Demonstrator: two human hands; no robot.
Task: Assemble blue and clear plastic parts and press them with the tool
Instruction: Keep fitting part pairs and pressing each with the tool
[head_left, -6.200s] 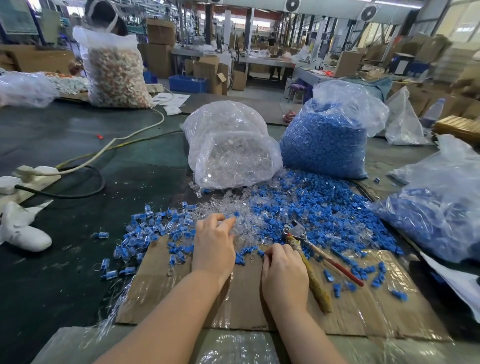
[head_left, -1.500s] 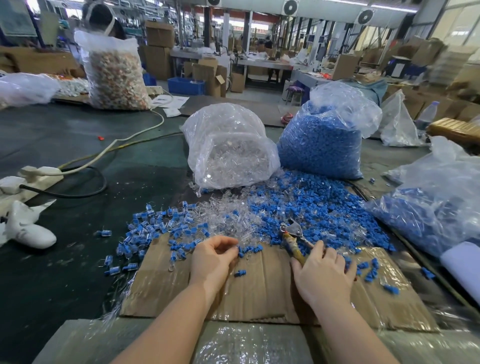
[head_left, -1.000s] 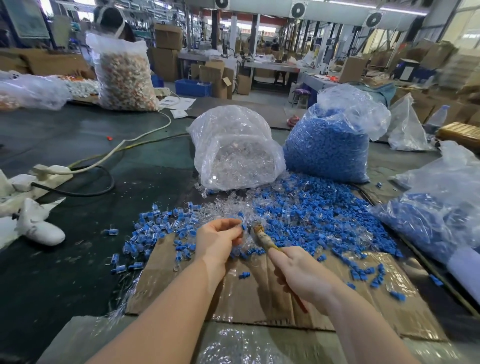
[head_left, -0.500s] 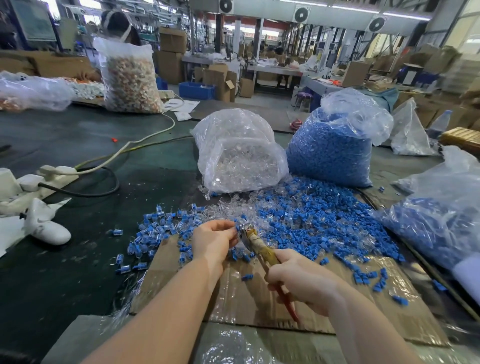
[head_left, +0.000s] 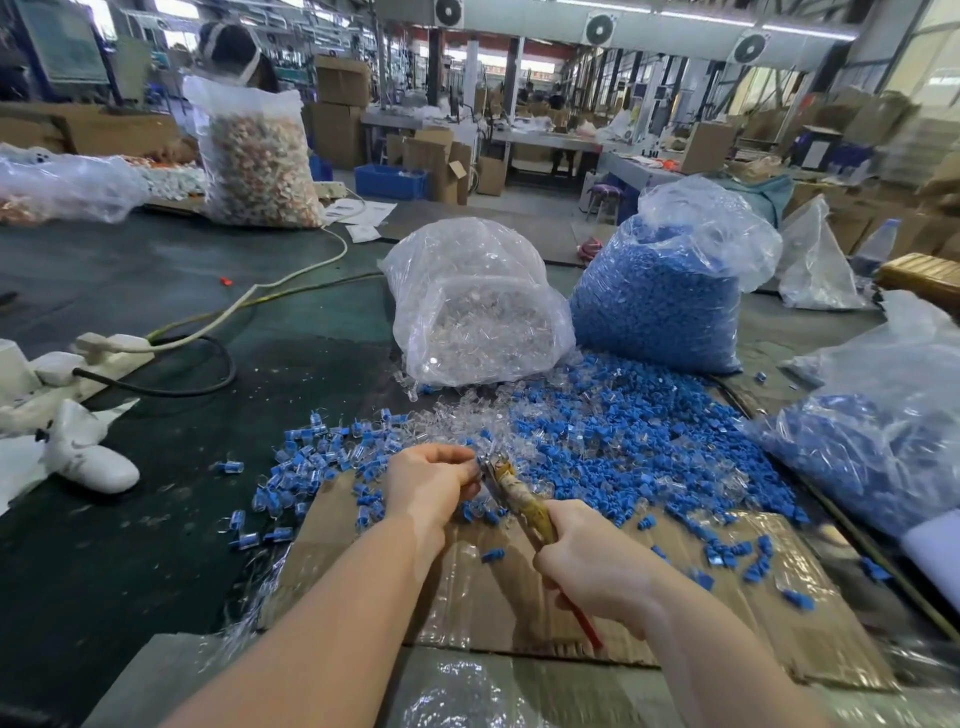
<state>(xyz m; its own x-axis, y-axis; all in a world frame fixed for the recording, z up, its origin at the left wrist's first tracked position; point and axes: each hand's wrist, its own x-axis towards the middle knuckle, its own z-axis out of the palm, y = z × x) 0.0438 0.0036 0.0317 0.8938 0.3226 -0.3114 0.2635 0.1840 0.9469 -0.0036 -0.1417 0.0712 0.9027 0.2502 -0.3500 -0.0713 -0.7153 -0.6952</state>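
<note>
Pliers (head_left: 511, 491) now raised, gripped in my right hand (head_left: 592, 566); left hand (head_left: 428, 480) pinches the part, which may slip if squeezed crookedly.

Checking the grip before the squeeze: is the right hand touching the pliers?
Touching. The head view shows the right hand wrapped round the pliers, one red handle poking out below the fist.
</note>
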